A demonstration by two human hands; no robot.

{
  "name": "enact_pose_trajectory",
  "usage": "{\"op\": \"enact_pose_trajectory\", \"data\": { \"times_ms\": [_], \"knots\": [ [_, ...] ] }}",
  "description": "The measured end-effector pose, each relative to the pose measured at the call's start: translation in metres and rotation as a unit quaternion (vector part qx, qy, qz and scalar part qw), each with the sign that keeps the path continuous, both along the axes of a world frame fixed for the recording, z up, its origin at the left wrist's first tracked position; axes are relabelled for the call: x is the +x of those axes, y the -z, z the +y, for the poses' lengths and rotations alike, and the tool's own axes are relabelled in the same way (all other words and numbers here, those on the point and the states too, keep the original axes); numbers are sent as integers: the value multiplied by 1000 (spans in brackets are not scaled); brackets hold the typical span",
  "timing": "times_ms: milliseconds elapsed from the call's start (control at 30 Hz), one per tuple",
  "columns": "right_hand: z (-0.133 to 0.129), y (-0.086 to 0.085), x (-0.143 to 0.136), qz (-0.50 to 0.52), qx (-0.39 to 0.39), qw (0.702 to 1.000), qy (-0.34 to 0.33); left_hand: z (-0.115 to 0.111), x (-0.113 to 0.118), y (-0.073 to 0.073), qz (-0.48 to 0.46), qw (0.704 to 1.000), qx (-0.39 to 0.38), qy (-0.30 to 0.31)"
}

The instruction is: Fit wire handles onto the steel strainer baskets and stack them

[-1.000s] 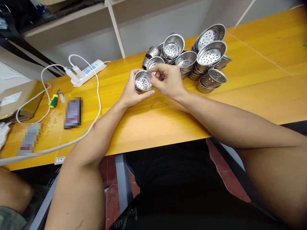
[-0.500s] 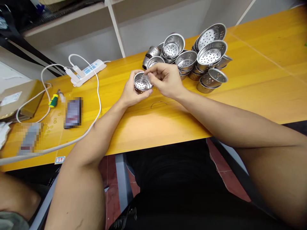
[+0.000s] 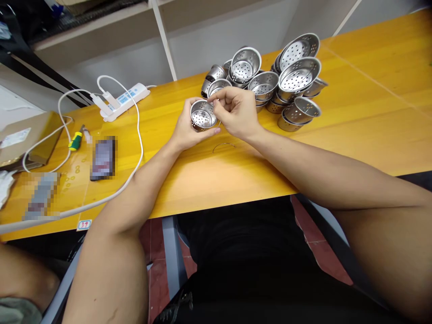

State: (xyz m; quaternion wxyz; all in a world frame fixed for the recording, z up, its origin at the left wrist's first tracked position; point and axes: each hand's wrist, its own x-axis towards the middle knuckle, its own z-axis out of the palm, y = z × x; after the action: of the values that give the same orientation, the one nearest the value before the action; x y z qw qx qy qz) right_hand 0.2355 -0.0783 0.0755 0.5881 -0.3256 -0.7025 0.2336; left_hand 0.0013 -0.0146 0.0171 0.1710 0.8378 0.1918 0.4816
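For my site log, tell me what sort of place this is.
Probably a small workshop or shared workbench: perforated metal cups piled on a yellow table, with a label marked 39 at its edge.

Held cup (image 3: 203, 118): bright silver, dotted with round perforations. Stacked cups (image 3: 297, 80): same silver, same hole pattern on bases and walls. Table (image 3: 199, 184): yellow-orange, faint wood grain. Power strip (image 3: 137, 92): white, blue panels; plugs (image 3: 101, 105) white. Cable (image 3: 139, 130): white. Tool handle (image 3: 74, 141): green with yellow. Box (image 3: 50, 135): cardboard brown; its label (image 3: 15, 138) whitish. Number tag (image 3: 84, 225): white, blue border, red digits. Clothing (image 3: 243, 252): black. Floor tiles (image 3: 158, 288): dull red, pale joints. Straps (image 3: 37, 72): black. Back panel (image 3: 219, 36): grey.
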Motion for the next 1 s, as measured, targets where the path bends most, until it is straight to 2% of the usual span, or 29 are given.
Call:
{"op": "enact_pose_trajectory", "data": {
  "times_ms": [233,367,500,600,667,800,1000],
  "knots": [
    [2,3,-1,-4,-5,1000,5,-2,1,-2,4,1000,8,-3],
    [-3,-3,-3,-2,-17,1000,-4,-6,1,-3,-5,1000,8,-6],
    [-12,-20,5,2,-47,995,-83,-4,-3,-3,-18,1000,13,22],
    [-16,-34,18,-26,-77,983,-165,0,-5,-3,-29,998,15,54],
    [-16,-39,24,-43,-88,977,-192,1,-5,-4,-27,997,11,66],
    [-12,-34,26,-34,-100,974,-200,-1,-2,-7,-21,998,5,67],
    [-9,-24,19,-23,-111,979,-170,-5,0,-8,-13,999,-3,41]
  ]
}}
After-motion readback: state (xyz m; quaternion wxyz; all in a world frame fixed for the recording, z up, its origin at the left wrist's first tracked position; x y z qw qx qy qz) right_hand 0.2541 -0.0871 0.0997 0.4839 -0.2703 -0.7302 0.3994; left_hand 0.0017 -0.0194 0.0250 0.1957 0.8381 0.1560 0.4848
